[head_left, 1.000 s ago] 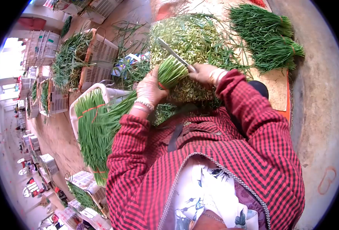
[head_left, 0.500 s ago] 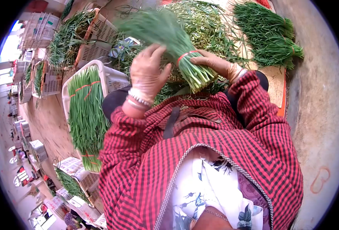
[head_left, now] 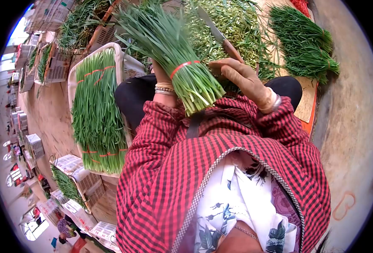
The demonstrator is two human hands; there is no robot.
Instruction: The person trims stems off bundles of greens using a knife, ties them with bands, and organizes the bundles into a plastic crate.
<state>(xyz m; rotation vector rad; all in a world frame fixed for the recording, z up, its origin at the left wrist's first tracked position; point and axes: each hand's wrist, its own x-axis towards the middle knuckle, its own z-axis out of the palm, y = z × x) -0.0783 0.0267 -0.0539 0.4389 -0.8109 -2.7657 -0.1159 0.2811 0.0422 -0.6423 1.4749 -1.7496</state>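
A thick bunch of green stalks [head_left: 178,59], bound with a red band, is tilted in front of me, its pale cut ends toward my lap. My left hand [head_left: 161,74] is under and behind it, partly hidden, holding it up. To the right of the cut ends, my gloved right hand [head_left: 243,80] is apart from the bunch, fingers extended and nothing in them. Beyond its fingertips a knife [head_left: 220,36] with a wooden handle lies on the pile of pale cut pieces [head_left: 241,25].
A white crate [head_left: 120,63] packed with banded green bunches stands at my left. More bunches [head_left: 306,48] lie on the board at the upper right. Other crates [head_left: 89,185] are at the far left, with a person [head_left: 64,227] at the lower left.
The knife has left my right hand and lies on the pile. The bunch was turned over, leafy end now away from me. My left hand went beneath it; my right hand let go.
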